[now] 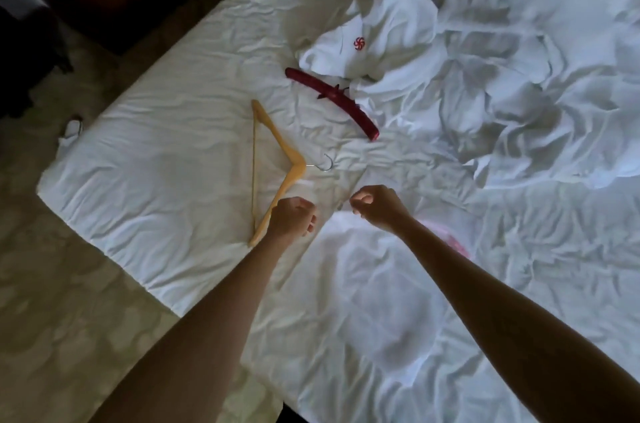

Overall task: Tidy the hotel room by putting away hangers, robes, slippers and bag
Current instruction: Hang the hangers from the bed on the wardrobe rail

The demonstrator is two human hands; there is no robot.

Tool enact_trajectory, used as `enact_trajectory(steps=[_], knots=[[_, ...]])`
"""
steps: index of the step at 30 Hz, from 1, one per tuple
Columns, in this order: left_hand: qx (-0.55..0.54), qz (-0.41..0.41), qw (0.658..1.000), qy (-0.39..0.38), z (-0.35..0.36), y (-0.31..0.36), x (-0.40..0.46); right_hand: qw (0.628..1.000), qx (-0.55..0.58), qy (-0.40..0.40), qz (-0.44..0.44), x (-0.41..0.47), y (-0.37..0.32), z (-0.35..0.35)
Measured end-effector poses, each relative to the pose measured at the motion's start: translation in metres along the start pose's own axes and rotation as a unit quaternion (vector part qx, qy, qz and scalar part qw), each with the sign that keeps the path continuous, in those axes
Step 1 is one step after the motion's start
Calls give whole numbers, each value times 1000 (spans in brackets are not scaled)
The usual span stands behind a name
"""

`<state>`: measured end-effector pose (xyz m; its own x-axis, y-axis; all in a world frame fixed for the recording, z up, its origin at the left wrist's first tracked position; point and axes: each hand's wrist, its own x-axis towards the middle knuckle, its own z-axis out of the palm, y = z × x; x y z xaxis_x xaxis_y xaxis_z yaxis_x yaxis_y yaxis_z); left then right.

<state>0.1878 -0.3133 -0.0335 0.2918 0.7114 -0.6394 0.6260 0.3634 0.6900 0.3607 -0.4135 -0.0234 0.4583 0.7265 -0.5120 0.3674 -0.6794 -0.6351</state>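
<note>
Nearest, both bare forearms reach out over the white rumpled bed sheet [173, 159]. Left hand [292, 218] has fingers curled under into a loose fist, just above the near end of the light wooden triangular hanger [273, 159]; can't tell if it actually touches or grips anything. Right hand [375, 204] also curled, fingertips drawn together as if pinching, but what's between them isn't resolvable, possibly a fold of thin white fabric [363, 284] that spreads below both hands toward the near edge. Something pink [446, 235] shows faintly just right of the right wrist, partly under the white cloth. Wooden hanger lies flat on the sheet, metal hook pointing right, left of centre. Farther back, a dark red padded hanger [332, 100] lies diagonally, far end to the left, near end to the right. Just beyond it, touching, a crumpled white robe with a red pinwheel logo [360, 43]. Bunched white duvet [536, 76] fills the far right. Patterned pale carpet [52, 284] on the left.
</note>
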Motion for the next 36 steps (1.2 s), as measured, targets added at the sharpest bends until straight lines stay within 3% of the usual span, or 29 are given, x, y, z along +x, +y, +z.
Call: enact_trajectory(steps=[4, 7, 13, 18, 20, 23, 27, 31, 34, 36], knots=[[17, -25, 999, 37, 6, -20, 90, 999, -33, 22, -12, 98, 7, 4], [129, -18, 989, 63, 9, -30, 150, 996, -78, 50, -8, 166, 15, 5], [325, 97, 929, 147, 32, -68, 221, 951, -207, 228, -34, 281, 39, 11], [384, 184, 887, 180, 39, -98, 246, 950, -200, 238, 6, 335, 61, 27], [365, 176, 898, 171, 36, -93, 245, 947, -191, 257, 4, 338, 59, 33], [349, 118, 917, 155, 29, -85, 240, 959, -150, 237, 39, 313, 49, 50], [304, 101, 934, 155, 20, -88, 231, 969, -130, 191, 81, 252, 52, 87], [262, 81, 945, 180, 11, -90, 227, 969, -99, 172, 146, 260, 52, 82], [309, 60, 929, 194, 11, -91, 225, 979, 7, 122, 166, 282, 50, 67], [338, 50, 920, 194, 11, -97, 223, 976, 129, 40, 173, 290, 50, 60]])
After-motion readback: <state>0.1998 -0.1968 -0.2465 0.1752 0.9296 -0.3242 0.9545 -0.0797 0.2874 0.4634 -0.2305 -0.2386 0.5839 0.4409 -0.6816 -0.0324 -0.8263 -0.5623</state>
